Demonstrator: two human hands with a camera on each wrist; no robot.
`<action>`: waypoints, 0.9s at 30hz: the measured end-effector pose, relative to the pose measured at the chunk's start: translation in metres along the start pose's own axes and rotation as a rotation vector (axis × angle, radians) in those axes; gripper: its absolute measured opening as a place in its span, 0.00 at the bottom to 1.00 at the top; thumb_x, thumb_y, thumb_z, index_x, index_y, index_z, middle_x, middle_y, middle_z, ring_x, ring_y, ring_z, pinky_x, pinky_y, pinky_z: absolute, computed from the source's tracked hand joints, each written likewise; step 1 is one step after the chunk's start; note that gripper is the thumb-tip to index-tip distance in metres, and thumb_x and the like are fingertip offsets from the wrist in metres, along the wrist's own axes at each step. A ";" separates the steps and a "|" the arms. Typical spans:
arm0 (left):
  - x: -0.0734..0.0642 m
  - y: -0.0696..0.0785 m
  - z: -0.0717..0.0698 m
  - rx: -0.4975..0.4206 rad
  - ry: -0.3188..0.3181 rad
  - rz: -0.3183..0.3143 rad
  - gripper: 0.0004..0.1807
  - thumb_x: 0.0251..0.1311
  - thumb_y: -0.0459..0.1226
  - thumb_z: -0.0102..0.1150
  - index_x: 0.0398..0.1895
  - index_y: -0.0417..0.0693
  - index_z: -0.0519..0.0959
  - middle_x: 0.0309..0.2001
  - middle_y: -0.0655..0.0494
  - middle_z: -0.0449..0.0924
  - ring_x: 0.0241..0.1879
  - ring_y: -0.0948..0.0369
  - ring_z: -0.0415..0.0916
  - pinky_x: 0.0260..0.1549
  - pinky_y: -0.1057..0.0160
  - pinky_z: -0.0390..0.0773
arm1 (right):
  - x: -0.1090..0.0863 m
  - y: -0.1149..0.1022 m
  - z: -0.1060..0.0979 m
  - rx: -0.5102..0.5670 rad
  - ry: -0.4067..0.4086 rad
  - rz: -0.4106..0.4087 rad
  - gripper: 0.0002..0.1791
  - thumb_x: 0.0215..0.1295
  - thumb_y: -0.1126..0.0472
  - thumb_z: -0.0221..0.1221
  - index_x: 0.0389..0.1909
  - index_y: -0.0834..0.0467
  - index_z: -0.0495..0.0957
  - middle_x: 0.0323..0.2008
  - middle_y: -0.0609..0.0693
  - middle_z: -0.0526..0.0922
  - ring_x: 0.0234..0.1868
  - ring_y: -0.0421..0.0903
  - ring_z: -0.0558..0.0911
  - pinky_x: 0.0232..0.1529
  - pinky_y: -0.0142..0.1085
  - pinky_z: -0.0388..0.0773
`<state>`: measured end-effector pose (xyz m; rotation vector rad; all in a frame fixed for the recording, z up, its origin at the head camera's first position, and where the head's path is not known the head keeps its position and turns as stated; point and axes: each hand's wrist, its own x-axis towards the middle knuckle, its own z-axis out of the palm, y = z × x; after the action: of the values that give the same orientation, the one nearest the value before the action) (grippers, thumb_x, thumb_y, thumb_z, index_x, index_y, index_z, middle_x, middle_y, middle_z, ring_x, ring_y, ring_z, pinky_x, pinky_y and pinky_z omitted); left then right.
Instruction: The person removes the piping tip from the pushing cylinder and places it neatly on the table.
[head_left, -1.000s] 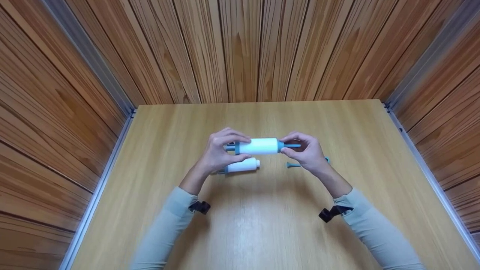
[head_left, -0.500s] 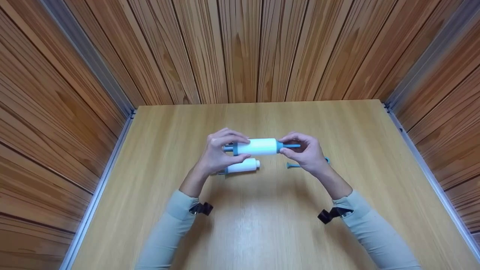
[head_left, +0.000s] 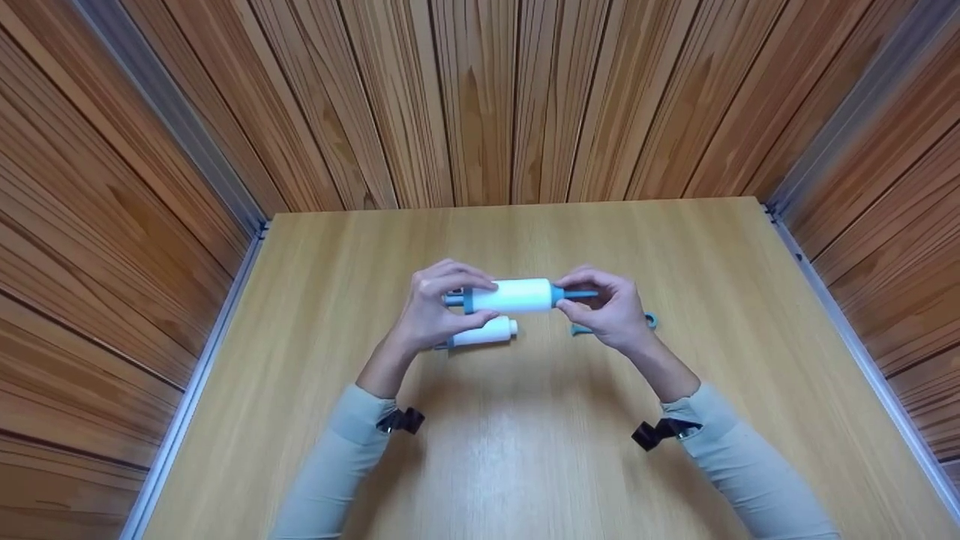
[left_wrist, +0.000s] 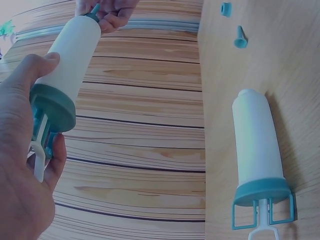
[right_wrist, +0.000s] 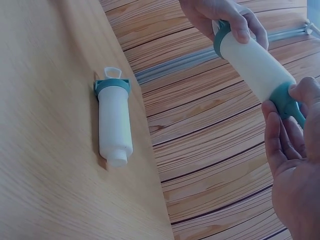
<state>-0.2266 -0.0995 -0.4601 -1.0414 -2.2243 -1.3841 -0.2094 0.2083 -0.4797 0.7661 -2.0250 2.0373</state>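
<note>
An icing syringe [head_left: 517, 295] with a white barrel is held level above the table. My left hand [head_left: 435, 309] grips its teal collar end, thumb on the barrel [left_wrist: 75, 55] and fingers around the plunger side. At the other end my right hand [head_left: 616, 313] pinches the wide base of a long teal nozzle [right_wrist: 285, 100], whose thin tip points right. The nozzle sits against the barrel's mouth; how firmly it is joined cannot be seen. A second white syringe [head_left: 486, 331] lies on the table below my left hand, its bare mouth facing right and its white plunger handle showing.
On the wooden table [head_left: 510, 465] a small teal nozzle [left_wrist: 240, 39] and a teal ring [left_wrist: 226, 9] lie behind my right hand, partly hidden in the head view. Wood-patterned walls [head_left: 480, 105] with metal edge rails enclose the table at the back and sides.
Both hands and the held syringe have shifted very slightly left and down in the head view. The grips look the same, and the things on the table stay put.
</note>
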 end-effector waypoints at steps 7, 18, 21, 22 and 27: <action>0.000 0.001 0.001 0.012 0.000 -0.019 0.16 0.58 0.36 0.86 0.49 0.44 0.94 0.51 0.45 0.95 0.53 0.46 0.89 0.55 0.60 0.85 | -0.001 0.004 0.000 0.004 -0.010 -0.051 0.22 0.61 0.87 0.67 0.51 0.66 0.91 0.50 0.45 0.91 0.51 0.36 0.93 0.58 0.30 0.91; -0.004 0.000 0.004 0.004 0.034 -0.030 0.16 0.56 0.35 0.87 0.47 0.45 0.95 0.49 0.46 0.96 0.51 0.46 0.90 0.54 0.60 0.85 | -0.001 0.006 0.001 0.017 -0.043 -0.104 0.20 0.59 0.90 0.65 0.52 0.76 0.86 0.54 0.42 0.90 0.56 0.36 0.90 0.61 0.29 0.89; -0.003 0.001 0.005 0.005 0.036 -0.021 0.16 0.56 0.35 0.87 0.47 0.44 0.95 0.49 0.45 0.96 0.51 0.46 0.90 0.54 0.61 0.85 | -0.002 0.006 0.000 0.030 -0.063 -0.097 0.23 0.61 0.89 0.64 0.55 0.72 0.86 0.56 0.43 0.88 0.57 0.36 0.89 0.64 0.30 0.88; -0.003 0.001 0.006 0.007 0.036 -0.015 0.16 0.56 0.35 0.87 0.48 0.44 0.95 0.49 0.45 0.96 0.51 0.46 0.90 0.54 0.61 0.85 | -0.002 0.006 0.001 0.035 -0.076 -0.094 0.23 0.62 0.89 0.63 0.57 0.72 0.85 0.57 0.43 0.87 0.57 0.36 0.89 0.65 0.30 0.87; -0.004 0.003 0.006 0.016 0.040 0.008 0.16 0.56 0.35 0.87 0.47 0.44 0.95 0.50 0.45 0.96 0.51 0.47 0.89 0.52 0.61 0.86 | -0.003 0.005 0.002 -0.013 -0.117 -0.041 0.24 0.70 0.84 0.59 0.65 0.79 0.72 0.60 0.37 0.85 0.58 0.36 0.86 0.61 0.29 0.87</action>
<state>-0.2214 -0.0946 -0.4635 -1.0078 -2.1963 -1.3693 -0.2091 0.2069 -0.4859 0.9366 -2.0629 1.9989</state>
